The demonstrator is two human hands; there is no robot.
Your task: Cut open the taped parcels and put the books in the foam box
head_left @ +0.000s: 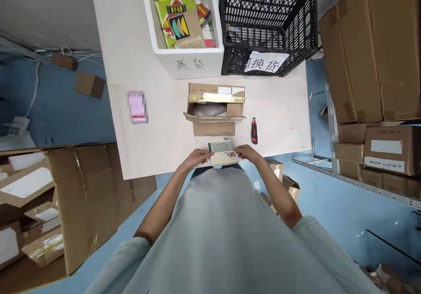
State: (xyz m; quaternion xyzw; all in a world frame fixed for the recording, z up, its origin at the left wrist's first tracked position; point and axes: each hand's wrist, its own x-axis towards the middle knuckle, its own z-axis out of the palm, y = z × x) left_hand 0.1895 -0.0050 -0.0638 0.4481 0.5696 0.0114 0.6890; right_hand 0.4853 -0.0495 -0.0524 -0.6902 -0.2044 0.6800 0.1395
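Book (222, 157) with a green band is sitting in our grip at the near edge of the white surface (164, 131), the fingers of our left hand (199, 156) clamping one side and those of our right hand (247, 152) clamping the other. Just beyond it, an opened cardboard box (213, 129) is lying on the surface, and a red-and-black utility knife (254, 131) is resting to the right.

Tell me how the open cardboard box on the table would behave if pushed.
The cardboard box would probably slide rather than tip, lying low and broad. Its spread flaps may bend, being thin cardboard. The pale wrapping inside might shift, as no fastening shows.
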